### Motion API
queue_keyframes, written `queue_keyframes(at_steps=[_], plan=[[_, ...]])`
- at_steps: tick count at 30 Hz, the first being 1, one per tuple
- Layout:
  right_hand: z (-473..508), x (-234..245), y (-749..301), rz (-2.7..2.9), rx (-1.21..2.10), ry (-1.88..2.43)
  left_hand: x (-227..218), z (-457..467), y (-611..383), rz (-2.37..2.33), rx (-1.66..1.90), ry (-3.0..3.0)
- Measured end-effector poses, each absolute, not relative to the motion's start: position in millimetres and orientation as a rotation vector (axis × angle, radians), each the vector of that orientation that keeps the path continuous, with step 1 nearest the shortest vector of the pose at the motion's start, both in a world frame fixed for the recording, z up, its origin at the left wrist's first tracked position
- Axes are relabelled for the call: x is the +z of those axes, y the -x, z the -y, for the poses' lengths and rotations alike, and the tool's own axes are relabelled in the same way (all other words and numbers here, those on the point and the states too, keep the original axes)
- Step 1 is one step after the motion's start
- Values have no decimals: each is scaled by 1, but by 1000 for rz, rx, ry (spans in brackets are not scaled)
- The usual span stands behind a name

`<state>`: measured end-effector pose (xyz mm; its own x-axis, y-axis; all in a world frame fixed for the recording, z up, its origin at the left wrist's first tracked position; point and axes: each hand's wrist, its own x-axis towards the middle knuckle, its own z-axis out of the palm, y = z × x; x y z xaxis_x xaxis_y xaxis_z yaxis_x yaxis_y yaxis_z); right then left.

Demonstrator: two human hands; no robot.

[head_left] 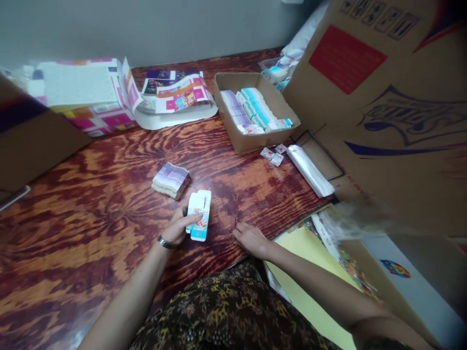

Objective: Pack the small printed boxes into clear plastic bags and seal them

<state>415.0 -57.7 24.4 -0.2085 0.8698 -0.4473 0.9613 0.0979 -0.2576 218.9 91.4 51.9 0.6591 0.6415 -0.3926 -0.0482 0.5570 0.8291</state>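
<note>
My left hand (179,224) is closed around a small blue-and-white printed carton (200,216), thumb lying across its front. The carton looks like a flat folded box or a thin stack; I cannot tell which. Just behind it on the table lies a bundle of purple-and-white cartons (170,180). My right hand (251,239) rests low over the wooden table near its front edge, with the fingers pinched together. A tiny dark reddish bit shows at those fingertips, too small to name. A thin yellowish rubber band (235,196) lies on the table beyond them.
An open cardboard box (241,143) holds purple and blue carton bundles. Small printed cards (273,154) and a clear plastic roll (310,170) lie nearby. Printed sheets (175,104) sit at the back left. Large cartons (365,112) rise on the right, above a yellow sheet (310,272).
</note>
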Motion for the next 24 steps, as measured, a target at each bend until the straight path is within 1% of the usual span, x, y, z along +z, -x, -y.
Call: queue_keyframes(at_steps=[3,8,11,14,17,24], plan=[[58,26,-416,-2189,-769,-1867,50,-84,-214,-721,437,-842],[47,48,-425,-2370,-1099,-2056,44,-64,-207,-618,382,-652],[30,66,-425,-2505,-1228,-2198,40,-53,-208,-511,366,-553],[14,80,-419,-2578,-1256,-2297,41,-47,-210,-405,320,-532],[5,87,-413,-2658,-1222,-2332,47,-47,-211,-403,314,-572],[5,77,-408,-2656,-1240,-2413,59,-47,-209,-445,352,-615]])
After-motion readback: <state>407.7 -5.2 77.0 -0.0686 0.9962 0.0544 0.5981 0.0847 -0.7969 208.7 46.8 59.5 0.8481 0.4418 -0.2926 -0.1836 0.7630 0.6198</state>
